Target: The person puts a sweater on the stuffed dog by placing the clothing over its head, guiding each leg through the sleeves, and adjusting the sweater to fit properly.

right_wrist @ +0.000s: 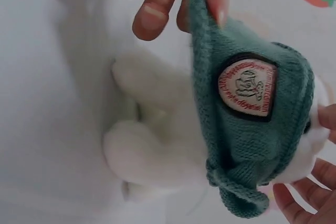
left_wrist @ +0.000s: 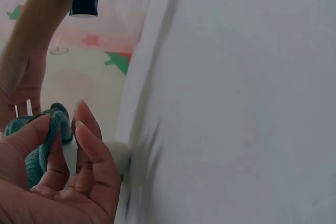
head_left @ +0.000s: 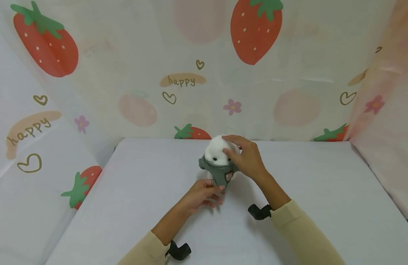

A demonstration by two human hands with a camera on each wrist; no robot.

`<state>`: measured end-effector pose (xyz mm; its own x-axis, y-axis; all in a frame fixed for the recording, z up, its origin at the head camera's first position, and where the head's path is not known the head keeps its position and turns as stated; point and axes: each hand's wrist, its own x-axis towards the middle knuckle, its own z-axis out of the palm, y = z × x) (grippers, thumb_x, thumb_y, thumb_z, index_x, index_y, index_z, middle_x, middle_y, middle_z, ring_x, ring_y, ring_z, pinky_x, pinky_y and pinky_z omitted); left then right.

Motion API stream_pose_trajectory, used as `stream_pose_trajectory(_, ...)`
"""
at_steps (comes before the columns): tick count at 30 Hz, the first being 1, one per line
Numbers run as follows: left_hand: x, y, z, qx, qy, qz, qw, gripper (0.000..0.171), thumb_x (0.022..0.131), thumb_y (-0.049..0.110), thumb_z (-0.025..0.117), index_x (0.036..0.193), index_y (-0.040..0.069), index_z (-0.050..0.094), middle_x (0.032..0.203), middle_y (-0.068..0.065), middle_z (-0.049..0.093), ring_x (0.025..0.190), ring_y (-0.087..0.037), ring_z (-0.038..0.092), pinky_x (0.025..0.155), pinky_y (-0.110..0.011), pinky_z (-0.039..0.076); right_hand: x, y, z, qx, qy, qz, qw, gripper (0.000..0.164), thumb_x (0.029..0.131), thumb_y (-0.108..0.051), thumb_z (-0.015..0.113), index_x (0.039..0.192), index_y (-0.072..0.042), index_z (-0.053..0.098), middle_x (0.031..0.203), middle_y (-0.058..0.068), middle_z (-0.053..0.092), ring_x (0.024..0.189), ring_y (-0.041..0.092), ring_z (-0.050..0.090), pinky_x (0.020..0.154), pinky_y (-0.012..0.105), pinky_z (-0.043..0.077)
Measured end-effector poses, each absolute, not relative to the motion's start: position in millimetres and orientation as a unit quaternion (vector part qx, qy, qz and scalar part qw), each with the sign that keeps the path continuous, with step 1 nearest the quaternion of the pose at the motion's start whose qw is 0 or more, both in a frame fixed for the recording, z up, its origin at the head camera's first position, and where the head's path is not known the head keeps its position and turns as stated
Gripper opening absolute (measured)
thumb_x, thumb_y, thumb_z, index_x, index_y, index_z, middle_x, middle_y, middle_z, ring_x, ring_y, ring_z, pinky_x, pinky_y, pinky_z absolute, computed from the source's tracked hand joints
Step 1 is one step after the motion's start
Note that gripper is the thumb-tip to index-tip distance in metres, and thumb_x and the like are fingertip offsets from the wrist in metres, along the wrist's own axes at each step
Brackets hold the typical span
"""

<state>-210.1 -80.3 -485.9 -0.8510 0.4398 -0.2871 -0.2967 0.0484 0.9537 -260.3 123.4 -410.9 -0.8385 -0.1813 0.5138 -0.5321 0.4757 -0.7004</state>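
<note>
A white plush toy stands upright near the table's back edge, wearing a green knitted sweater. In the head view its dark eyes show just above the neckline. My left hand pinches the sweater's lower hem between thumb and finger, drawing it out from the body. My right hand grips the toy's head from the right side, thumb near the face. A shield-shaped patch is sewn on the knit. Below the hem, the right wrist view shows the toy's white legs against the table.
A white-covered table spreads around the toy. Behind it hangs a cloth backdrop printed with strawberries, hearts and flowers, and similar cloth covers both sides. Black wrist mounts jut from both sleeves.
</note>
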Motion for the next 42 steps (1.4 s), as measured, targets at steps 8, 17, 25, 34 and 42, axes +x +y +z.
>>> stream_pose_trajectory(8, -212.6, -83.0, -497.2, 0.060, 0.710, 0.651, 0.261, 0.032, 0.096, 0.027, 0.071, 0.104, -0.004, 0.071, 0.093, -0.016, 0.075, 0.061, -0.014, 0.070, 0.050, -0.025, 0.050, -258.4, 120.3, -412.7, 0.190, -0.838, 0.472, 0.197, 0.039, 0.092, -0.010, 0.076, 0.131, -0.011, 0.069, 0.132, 0.009, 0.067, 0.123, 0.027, 0.061, 0.085, 0.050, 0.053)
stream_pose_trajectory(17, -232.4, -108.9, -485.4, 0.061, 0.773, 0.598, 0.202, 0.042, 0.098, 0.035, 0.068, 0.120, -0.001, 0.063, 0.102, -0.015, 0.075, 0.068, -0.023, 0.072, 0.055, -0.031, 0.052, -255.7, 136.6, -423.9, 0.187, -0.829, 0.495, 0.182, 0.036, 0.103, -0.025, 0.063, 0.136, -0.012, 0.065, 0.134, 0.006, 0.066, 0.121, 0.025, 0.062, 0.093, 0.051, 0.052)
stream_pose_trajectory(25, -261.1, -131.3, -460.0, -0.002, 0.782, 0.621, 0.060, 0.041, 0.105, 0.044, 0.053, 0.123, 0.010, 0.068, 0.110, -0.011, 0.071, 0.084, -0.027, 0.072, 0.063, -0.031, 0.054, -256.5, 157.7, -439.8, 0.079, -0.861, 0.491, 0.106, 0.031, 0.104, -0.025, 0.058, 0.120, -0.002, 0.072, 0.115, 0.014, 0.073, 0.109, 0.033, 0.067, 0.092, 0.052, 0.052)
stream_pose_trajectory(34, -285.5, -111.7, -465.3, 0.047, 0.806, 0.590, 0.020, 0.020, 0.101, 0.023, 0.065, 0.107, 0.006, 0.073, 0.105, -0.009, 0.070, 0.076, -0.022, 0.070, 0.059, -0.031, 0.055, -263.4, 150.7, -445.0, 0.083, -0.898, 0.417, 0.112, 0.022, 0.098, -0.019, 0.065, 0.105, -0.002, 0.077, 0.097, 0.013, 0.076, 0.094, 0.031, 0.070, 0.077, 0.047, 0.056)
stream_pose_trajectory(42, -296.5, -109.3, -472.4, 0.027, 0.864, 0.500, -0.056, 0.015, 0.097, 0.026, 0.069, 0.097, 0.012, 0.074, 0.098, -0.003, 0.073, 0.064, -0.015, 0.067, 0.053, -0.028, 0.049, -275.3, 149.5, -456.4, 0.034, -0.923, 0.350, 0.157, 0.018, 0.095, -0.022, 0.070, 0.096, -0.007, 0.080, 0.085, 0.008, 0.076, 0.070, 0.021, 0.067, 0.055, 0.034, 0.050)
